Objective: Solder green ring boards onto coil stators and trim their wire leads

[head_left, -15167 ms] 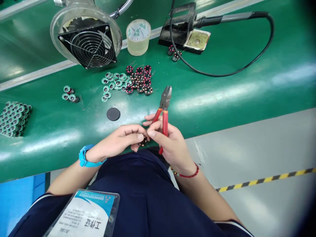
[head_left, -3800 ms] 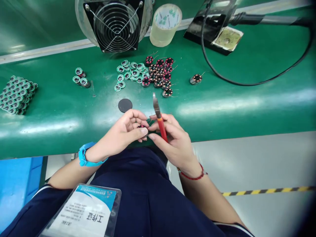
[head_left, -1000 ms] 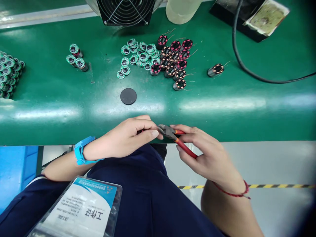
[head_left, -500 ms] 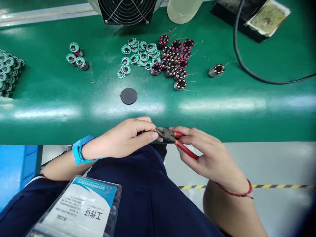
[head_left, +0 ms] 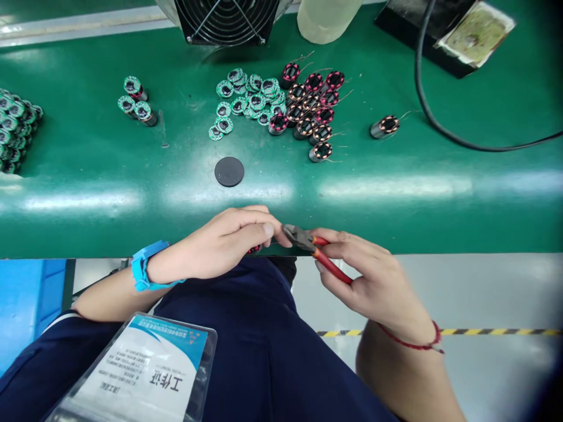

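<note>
My right hand is closed round the red handles of a pair of pliers. The jaws point left and reach the fingertips of my left hand. That hand is curled over a small wound motor coil; only a bit of its pink-and-black end shows below my thumb, and the rest is hidden. Both hands are at the front edge of the green bench. Beyond them lie a black disc, a heap of round green circuit boards and a cluster of similar coils with loose wires.
One coil lies apart on the right, near a black cable. Three coils topped with boards stand at left, beside a larger stack. A fan, a pale container and a black box line the back.
My left thumb and fingers have shifted a little, and the coil's pink end now shows beneath them. The plier jaws have moved slightly to the right.
</note>
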{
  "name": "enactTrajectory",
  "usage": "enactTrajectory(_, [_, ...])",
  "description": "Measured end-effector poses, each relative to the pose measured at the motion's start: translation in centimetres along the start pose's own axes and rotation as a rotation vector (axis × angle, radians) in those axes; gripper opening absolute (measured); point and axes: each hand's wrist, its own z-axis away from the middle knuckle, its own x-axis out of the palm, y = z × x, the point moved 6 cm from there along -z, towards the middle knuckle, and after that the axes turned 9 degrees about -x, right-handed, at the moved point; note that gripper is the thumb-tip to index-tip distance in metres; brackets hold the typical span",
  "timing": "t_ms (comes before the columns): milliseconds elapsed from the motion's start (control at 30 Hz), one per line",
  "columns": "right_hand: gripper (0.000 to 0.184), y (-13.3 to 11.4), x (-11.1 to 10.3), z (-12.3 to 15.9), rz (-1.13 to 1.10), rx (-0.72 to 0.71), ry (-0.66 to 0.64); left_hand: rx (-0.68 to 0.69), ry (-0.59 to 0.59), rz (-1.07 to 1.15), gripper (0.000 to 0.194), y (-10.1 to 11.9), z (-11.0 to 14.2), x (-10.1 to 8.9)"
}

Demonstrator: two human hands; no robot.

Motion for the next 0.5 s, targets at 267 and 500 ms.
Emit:
enactTrajectory(267, [0.016, -0.16, 0.11, -0.37, 0.01, 0.005, 0.008, -0.03, -0.002, 0.112, 0.03, -0.16, -0.02, -0.03])
enactTrajectory(500, [0.017, -0.31, 0.23, -0.74, 0.022, -0.009, 0.004, -0.053, -0.007, 0.069, 0.028, -0.45, -0.07, 0.12])
